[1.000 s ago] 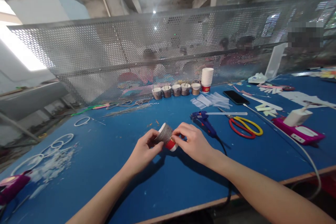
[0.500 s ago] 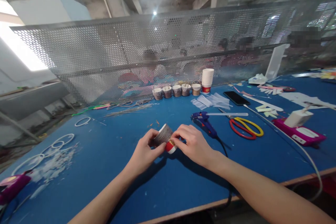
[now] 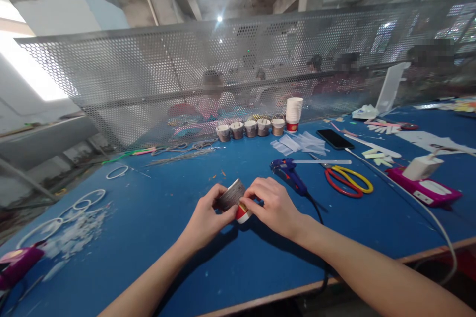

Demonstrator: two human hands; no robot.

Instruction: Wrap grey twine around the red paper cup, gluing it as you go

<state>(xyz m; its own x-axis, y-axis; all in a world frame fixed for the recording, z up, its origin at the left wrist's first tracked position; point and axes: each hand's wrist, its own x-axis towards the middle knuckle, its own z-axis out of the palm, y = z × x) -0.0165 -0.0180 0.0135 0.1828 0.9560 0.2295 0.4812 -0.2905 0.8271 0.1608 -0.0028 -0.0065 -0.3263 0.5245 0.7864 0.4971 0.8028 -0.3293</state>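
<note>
A small red and white paper cup (image 3: 244, 215) is held tilted above the blue table, with a grey-brown strip (image 3: 233, 195) wrapped partly around its side. My left hand (image 3: 208, 210) grips the cup from the left, thumb across the front and fingers behind. On the other side, my right hand (image 3: 270, 204) is closed, its thumb and fingertips pinching at the strip where it lies against the cup. Its exact hold is partly hidden by the fingers. To the right lies a blue glue gun (image 3: 290, 174) with a clear glue stick in its back.
Scissors (image 3: 344, 183) with red and yellow handles lie beyond the glue gun. Several wrapped cups (image 3: 251, 129) and a paper cup stack (image 3: 294, 111) line the mesh screen (image 3: 148, 84). A phone (image 3: 335, 139), white strips (image 3: 299, 143), a magenta power strip (image 3: 424, 188) and white rings (image 3: 89, 199) surround the work area.
The cup has turned slightly and dropped a little in my hands. My right fingertips have shifted slightly left along the strip.
</note>
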